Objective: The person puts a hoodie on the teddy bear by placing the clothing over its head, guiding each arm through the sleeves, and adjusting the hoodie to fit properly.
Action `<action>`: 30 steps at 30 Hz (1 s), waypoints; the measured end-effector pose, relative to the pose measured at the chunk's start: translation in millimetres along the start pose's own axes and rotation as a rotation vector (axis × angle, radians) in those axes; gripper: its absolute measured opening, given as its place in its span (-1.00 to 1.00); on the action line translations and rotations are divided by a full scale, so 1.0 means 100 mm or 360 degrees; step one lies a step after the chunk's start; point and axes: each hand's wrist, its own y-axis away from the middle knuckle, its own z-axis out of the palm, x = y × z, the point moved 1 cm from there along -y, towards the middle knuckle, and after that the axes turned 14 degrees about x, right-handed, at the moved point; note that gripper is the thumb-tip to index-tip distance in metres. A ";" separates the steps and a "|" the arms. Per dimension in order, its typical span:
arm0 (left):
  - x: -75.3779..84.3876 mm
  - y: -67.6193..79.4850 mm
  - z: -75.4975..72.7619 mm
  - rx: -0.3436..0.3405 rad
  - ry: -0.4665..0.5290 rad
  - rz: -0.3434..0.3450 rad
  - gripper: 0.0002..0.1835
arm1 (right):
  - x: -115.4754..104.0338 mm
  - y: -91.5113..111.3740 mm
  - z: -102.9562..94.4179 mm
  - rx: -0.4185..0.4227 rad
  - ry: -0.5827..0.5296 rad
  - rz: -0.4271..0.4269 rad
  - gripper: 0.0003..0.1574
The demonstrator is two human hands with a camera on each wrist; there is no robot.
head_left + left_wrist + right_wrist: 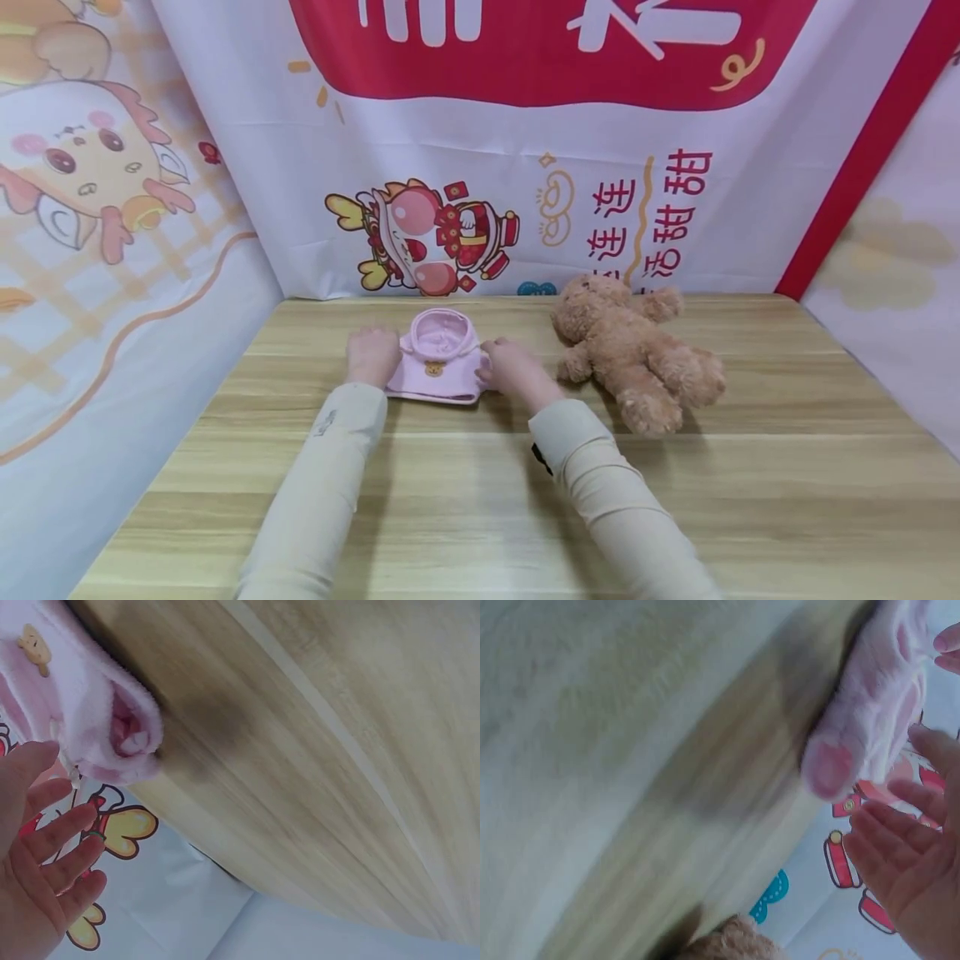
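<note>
- The white cloth backdrop, printed with red shapes and cartoon dragons, hangs behind everything.
- Before it is the pale, wood-grained table; its smooth-looking top could let light fabric skid if one side were tugged harder.
- The light-brown, curly plush teddy bear lies on the table to the right, near the person's right hand; a careless elbow or sleeve could nudge it.
- The small pink fleece hoodie lies flat on the table between both hands, hood towards the backdrop, its rounded opening facing up. It looks soft and thick; uneven pulling would likely bunch it or fold a sleeve under.
- The left hand is loosely spread beside it, thumb and forefinger apart.
- The right hand is spread too, at the other sleeve; contact I can't tell.
- A brown bear-face patch sits on the chest.
- The thin white cord dangles by the left fingertips and might snag.
</note>
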 end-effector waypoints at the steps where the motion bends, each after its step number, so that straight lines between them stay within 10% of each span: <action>1: 0.01 0.01 0.01 -0.0032 0.0002 0.0001 -0.73 | -0.01 0.01 0.03 -0.0043 -0.0021 -0.0003 -0.33; 14: 0.15 0.08 0.02 -0.0191 0.0198 -0.0175 -0.67 | -0.04 0.07 0.08 -0.0290 -0.0127 0.0059 -0.17; 30: 0.20 0.05 0.05 -0.0057 0.0227 -0.0116 -0.76 | -0.12 -0.02 0.08 -0.0136 0.0037 0.0021 -0.76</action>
